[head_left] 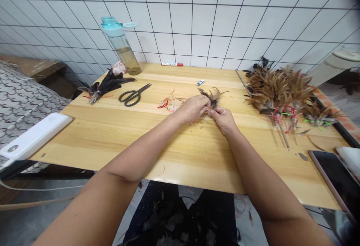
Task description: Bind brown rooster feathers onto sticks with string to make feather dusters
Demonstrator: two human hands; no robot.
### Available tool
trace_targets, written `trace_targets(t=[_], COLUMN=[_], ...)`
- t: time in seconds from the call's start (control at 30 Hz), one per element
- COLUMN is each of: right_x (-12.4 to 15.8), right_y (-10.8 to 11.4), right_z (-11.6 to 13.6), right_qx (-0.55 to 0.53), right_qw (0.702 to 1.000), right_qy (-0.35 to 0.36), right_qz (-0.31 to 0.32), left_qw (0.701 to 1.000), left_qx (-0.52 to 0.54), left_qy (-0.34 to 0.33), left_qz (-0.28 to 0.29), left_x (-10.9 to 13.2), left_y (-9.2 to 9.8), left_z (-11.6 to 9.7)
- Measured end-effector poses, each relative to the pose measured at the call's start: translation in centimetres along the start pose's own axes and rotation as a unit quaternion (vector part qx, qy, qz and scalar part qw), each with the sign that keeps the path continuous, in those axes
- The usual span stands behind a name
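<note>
A small bunch of dark and brown feathers (215, 98) is pinched between both my hands over the middle of the wooden table (174, 148). My left hand (194, 108) is closed on its left side, fingers curled round the base. My right hand (224, 119) holds the quill ends from the right, thumb and fingertips pressed together. The fingertips partly hide the base of the bunch. Just left of my left hand lie red string scraps (165, 104). Small bits of fluff and quill are scattered beneath my hands.
Black scissors (133, 96) and a tied bundle of black feathers (108, 83) lie left, near a water bottle (123, 49). Bundled brown feathers (277, 88) fill the right side. A phone (334, 178), a red marker (172, 64) and a white power bank (35, 135) are around the edges.
</note>
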State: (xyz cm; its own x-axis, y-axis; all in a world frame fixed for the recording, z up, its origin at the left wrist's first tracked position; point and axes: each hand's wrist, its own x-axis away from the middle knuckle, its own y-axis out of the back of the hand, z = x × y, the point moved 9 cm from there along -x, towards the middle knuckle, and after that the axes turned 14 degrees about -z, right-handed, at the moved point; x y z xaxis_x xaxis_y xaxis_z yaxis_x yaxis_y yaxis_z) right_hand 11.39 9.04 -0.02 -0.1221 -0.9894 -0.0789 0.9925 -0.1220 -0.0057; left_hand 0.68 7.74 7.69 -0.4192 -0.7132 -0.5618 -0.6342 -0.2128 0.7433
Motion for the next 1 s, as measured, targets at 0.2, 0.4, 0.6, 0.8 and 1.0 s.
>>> trace_targets(t=[0.2, 0.4, 0.6, 0.8, 1.0], right_x=[0.3, 0.1, -0.7, -0.4, 1.5], right_y=[-0.7, 0.1, 0.9, 1.6, 0.7], right_z=[0.1, 0.1, -1.3, 0.5, 3.1], right_qx=[-0.019, -0.023, 0.018, 0.256, 0.454], right_qw=[0.999, 1.0, 0.998, 0.954, 0.868], right_qy=[-0.02, -0.016, -0.008, 0.111, 0.172], right_qz=[0.028, -0.011, -0.063, -0.111, -0.105], left_qw=[0.998, 0.981, 0.957, 0.936, 0.934], left_qx=[0.034, -0.028, 0.123, 0.179, 0.148], left_qy=[-0.043, 0.044, 0.261, 0.301, 0.309], left_qz=[-0.023, -0.188, -0.029, -0.041, -0.104], left_x=[0.3, 0.2, 1.6, 2.3, 2.4], left_y=[0.3, 4.8, -0.3, -2.6, -1.4], left_z=[-0.8, 0.8, 4.1, 3.1, 1.8])
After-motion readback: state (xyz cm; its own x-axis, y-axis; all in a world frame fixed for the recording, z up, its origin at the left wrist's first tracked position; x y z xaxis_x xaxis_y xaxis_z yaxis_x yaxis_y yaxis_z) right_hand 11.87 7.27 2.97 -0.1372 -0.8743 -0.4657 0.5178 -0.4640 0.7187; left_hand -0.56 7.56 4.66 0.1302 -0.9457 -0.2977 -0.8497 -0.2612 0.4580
